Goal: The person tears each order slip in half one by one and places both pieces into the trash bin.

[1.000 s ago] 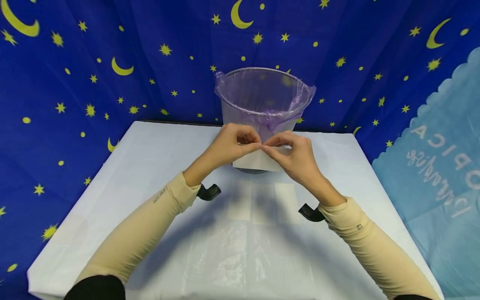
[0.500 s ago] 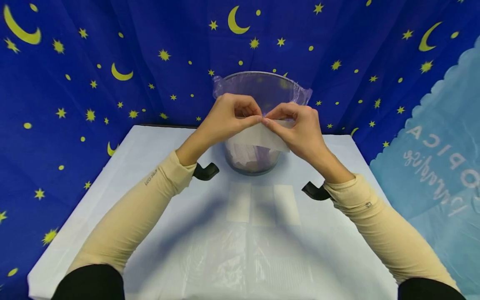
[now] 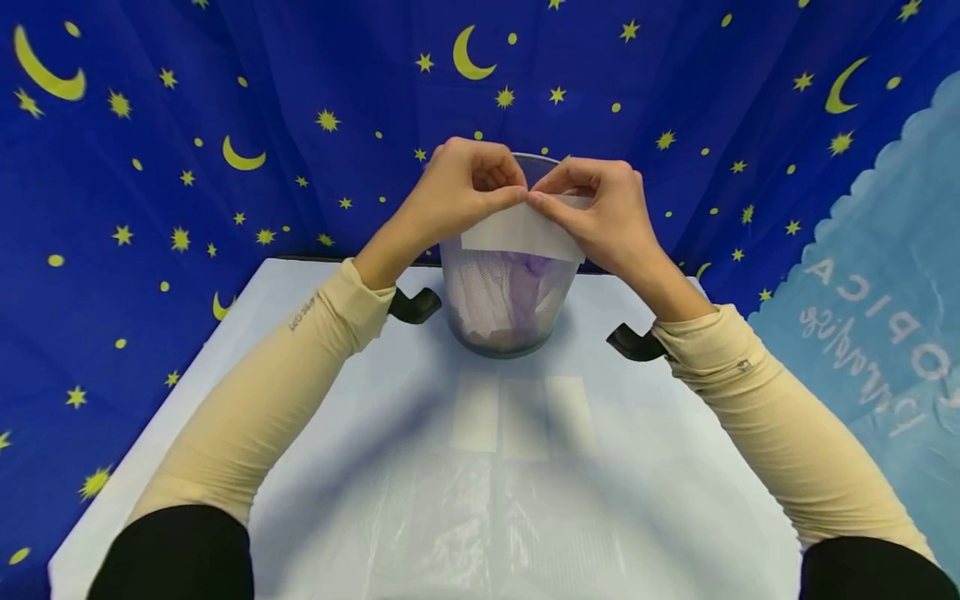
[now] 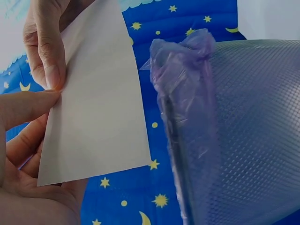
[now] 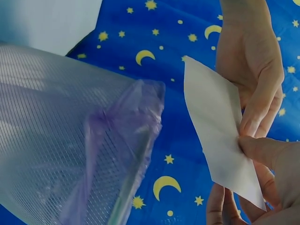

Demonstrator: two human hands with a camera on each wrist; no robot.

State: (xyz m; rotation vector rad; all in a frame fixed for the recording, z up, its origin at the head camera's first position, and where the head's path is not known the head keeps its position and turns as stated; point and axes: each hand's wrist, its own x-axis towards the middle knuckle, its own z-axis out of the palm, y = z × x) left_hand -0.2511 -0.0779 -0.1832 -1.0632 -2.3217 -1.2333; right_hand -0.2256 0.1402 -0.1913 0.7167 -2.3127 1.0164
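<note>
In the head view, a white rectangular piece of paper (image 3: 517, 235) hangs from both hands, in front of the upper part of a mesh wastebasket (image 3: 480, 304). My left hand (image 3: 463, 185) pinches its top edge near the middle between thumb and fingers. Right beside it, my right hand (image 3: 606, 204) pinches the same edge, the fingertips of both hands meeting. From the left wrist view, the paper (image 4: 98, 103) looks whole and stands apart from the basket. A thin purple bag (image 4: 183, 70) lines the basket and folds over its rim; the hands hide much of the rim.
Three pale rectangular sheets (image 3: 523, 417) lie side by side on the white-covered table (image 3: 360, 517), in front of the basket. Behind the table hangs a blue curtain (image 3: 360, 75) with moons and stars. A light blue cloth (image 3: 885, 333) hangs at the right.
Both hands have risen with the paper, from in front of the basket's lower part to about rim height. The basket's lower body now shows beneath the paper.
</note>
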